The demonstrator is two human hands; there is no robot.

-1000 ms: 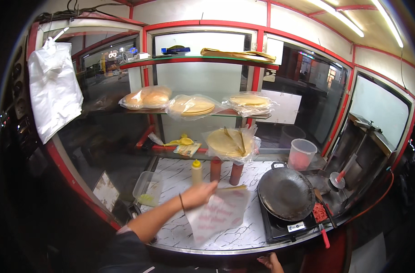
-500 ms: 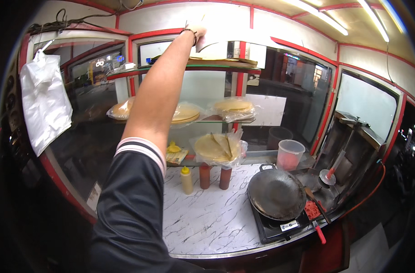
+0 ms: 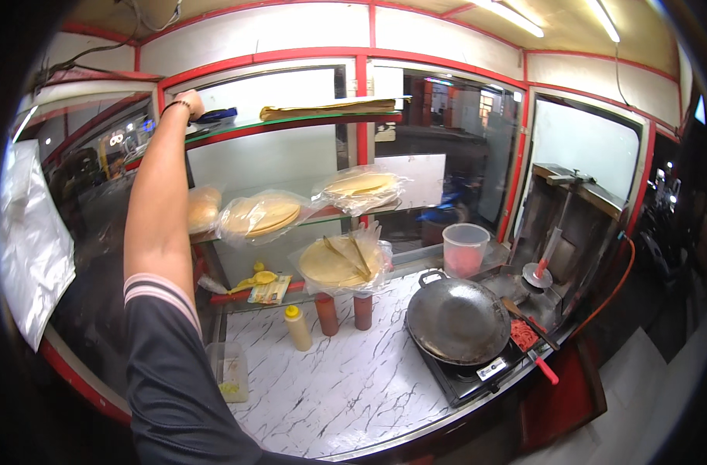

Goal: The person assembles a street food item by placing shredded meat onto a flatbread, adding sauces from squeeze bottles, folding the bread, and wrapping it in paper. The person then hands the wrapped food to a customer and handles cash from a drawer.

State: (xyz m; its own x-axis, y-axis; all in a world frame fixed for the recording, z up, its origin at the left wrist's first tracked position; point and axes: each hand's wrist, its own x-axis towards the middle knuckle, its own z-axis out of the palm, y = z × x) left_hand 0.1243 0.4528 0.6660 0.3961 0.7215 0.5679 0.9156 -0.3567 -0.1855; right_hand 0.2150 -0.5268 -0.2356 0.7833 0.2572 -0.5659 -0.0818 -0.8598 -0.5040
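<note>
My left arm stretches up to the left end of the top glass shelf (image 3: 307, 120). My left hand (image 3: 187, 102), with a dark beaded bracelet at its wrist, is beside a dark blue object (image 3: 216, 116) on that shelf. The hand's fingers are turned away and hidden, so what they hold, if anything, does not show. Further right on the same shelf lies a stack of flat brown sheets (image 3: 330, 110). Bagged flatbreads (image 3: 264, 215) and a second bag of flatbreads (image 3: 361, 186) rest on the shelf below. My right hand is out of view.
A wok (image 3: 458, 319) sits on a portable stove at the counter's right. Squeeze bottles, one with a yellow cap (image 3: 297, 329), stand under bagged flatbreads (image 3: 330, 262) with tongs. Behind are a clear bucket (image 3: 466, 249) and a vertical grill (image 3: 551, 240). White plastic bags (image 3: 36, 248) hang left.
My left hand has moved left along the top shelf, from above the brown sheets to the blue object. The view has turned left, and a clear container now shows at the counter's left.
</note>
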